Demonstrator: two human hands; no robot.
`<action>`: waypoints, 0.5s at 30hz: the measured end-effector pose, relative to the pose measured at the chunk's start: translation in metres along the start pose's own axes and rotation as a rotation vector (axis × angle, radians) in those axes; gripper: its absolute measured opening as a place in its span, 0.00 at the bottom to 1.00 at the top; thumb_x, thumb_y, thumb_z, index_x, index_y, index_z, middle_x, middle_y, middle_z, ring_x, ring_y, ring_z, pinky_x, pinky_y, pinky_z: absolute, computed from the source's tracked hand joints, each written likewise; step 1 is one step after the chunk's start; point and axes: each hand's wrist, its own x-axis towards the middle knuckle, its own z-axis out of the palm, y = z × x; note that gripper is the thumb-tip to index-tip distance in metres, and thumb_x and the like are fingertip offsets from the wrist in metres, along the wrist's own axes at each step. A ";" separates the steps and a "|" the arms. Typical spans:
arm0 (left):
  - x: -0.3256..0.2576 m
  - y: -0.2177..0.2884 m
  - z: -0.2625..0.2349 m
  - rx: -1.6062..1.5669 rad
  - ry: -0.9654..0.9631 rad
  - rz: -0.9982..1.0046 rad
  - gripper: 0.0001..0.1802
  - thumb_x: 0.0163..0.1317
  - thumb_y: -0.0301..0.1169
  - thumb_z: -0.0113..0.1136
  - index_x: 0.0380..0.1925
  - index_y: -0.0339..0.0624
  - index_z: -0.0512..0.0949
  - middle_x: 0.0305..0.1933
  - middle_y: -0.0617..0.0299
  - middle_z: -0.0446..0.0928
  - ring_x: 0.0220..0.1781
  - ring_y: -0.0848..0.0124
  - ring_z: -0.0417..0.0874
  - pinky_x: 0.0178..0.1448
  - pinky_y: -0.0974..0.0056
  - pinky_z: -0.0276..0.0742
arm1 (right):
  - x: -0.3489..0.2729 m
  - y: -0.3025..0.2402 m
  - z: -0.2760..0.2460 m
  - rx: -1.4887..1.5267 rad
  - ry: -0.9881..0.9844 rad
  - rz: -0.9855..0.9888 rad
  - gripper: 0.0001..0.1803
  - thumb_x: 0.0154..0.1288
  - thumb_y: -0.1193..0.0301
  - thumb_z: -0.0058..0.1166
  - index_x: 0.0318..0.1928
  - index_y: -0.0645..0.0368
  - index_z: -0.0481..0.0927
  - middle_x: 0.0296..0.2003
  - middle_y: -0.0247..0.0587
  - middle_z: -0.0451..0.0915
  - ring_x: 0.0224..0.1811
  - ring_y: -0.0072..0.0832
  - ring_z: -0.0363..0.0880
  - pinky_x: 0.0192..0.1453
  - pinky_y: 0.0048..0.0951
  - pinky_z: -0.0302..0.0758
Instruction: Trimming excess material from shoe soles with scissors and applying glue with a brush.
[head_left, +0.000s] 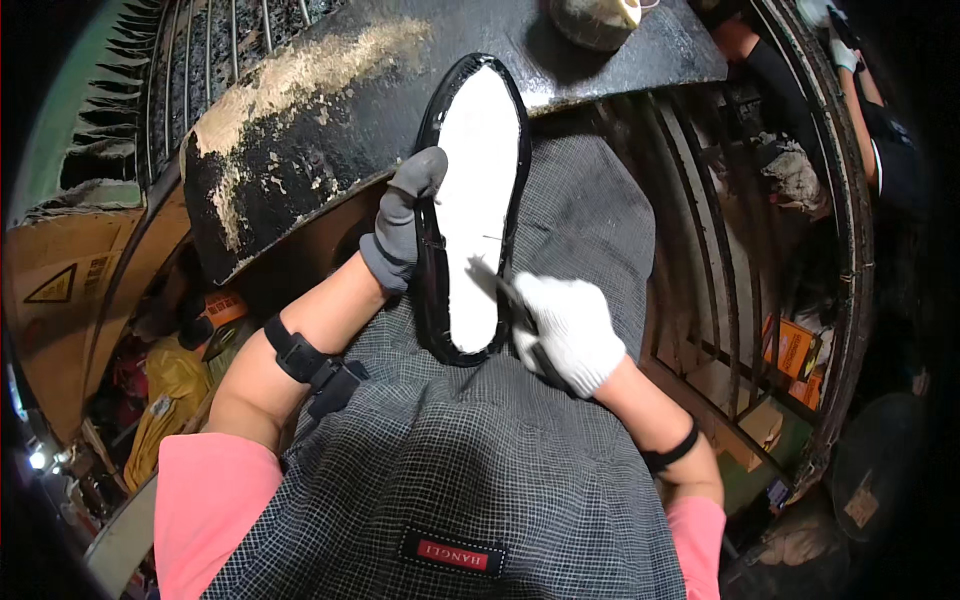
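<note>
A black shoe upper (523,190) lies bottom side up over my lap, its far end over the bench edge. Its black rim wraps round a long white insole (478,170). My left hand (398,225), in a grey glove, grips the shoe's left side, with the thumb on the rim. In a white glove, my right hand (572,325) is closed round a dark, slim hand tool (510,291). The tool's blurred greyish tip is over the near half of the insole; its exact kind is unclear.
Ahead stands a worn black bench (330,130) with a peeling edge; a round pot (597,20) sits on it. Metal bars (700,210) form a rack at the right. Cardboard (70,290) and a yellow bag (170,400) are at the left. Another person's arm (855,110) shows at far right.
</note>
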 end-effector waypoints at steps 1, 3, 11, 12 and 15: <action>0.001 -0.006 -0.001 -0.017 0.021 0.001 0.59 0.61 0.76 0.51 0.73 0.32 0.64 0.66 0.41 0.77 0.62 0.55 0.84 0.63 0.56 0.85 | 0.008 0.003 0.005 0.022 0.065 0.028 0.08 0.55 0.74 0.59 0.30 0.57 0.72 0.18 0.41 0.76 0.20 0.39 0.81 0.28 0.35 0.77; -0.002 0.010 0.013 -0.293 -0.039 -0.035 0.57 0.63 0.72 0.53 0.75 0.32 0.63 0.69 0.41 0.74 0.66 0.52 0.81 0.70 0.52 0.80 | 0.024 0.002 -0.005 0.412 0.010 0.334 0.05 0.60 0.76 0.58 0.33 0.58 0.74 0.20 0.41 0.78 0.19 0.33 0.79 0.27 0.31 0.76; -0.054 0.028 -0.010 0.692 0.075 0.364 0.10 0.66 0.31 0.61 0.41 0.36 0.84 0.46 0.51 0.85 0.50 0.58 0.87 0.59 0.58 0.81 | 0.057 0.027 -0.052 -0.233 0.247 0.195 0.20 0.64 0.60 0.67 0.52 0.56 0.78 0.34 0.51 0.85 0.39 0.52 0.85 0.43 0.46 0.81; -0.049 0.033 -0.009 0.958 -0.231 0.557 0.21 0.63 0.28 0.66 0.56 0.35 0.81 0.58 0.50 0.83 0.59 0.56 0.84 0.65 0.57 0.79 | 0.073 0.021 -0.062 -0.293 0.266 0.158 0.21 0.62 0.60 0.67 0.50 0.55 0.78 0.33 0.50 0.84 0.38 0.52 0.85 0.43 0.47 0.81; -0.060 0.082 0.039 0.713 -0.052 0.149 0.36 0.69 0.41 0.63 0.75 0.45 0.65 0.76 0.52 0.68 0.78 0.58 0.67 0.84 0.46 0.51 | 0.128 0.019 -0.070 -0.408 0.406 -0.048 0.15 0.62 0.61 0.63 0.42 0.55 0.75 0.32 0.48 0.82 0.34 0.49 0.84 0.39 0.47 0.80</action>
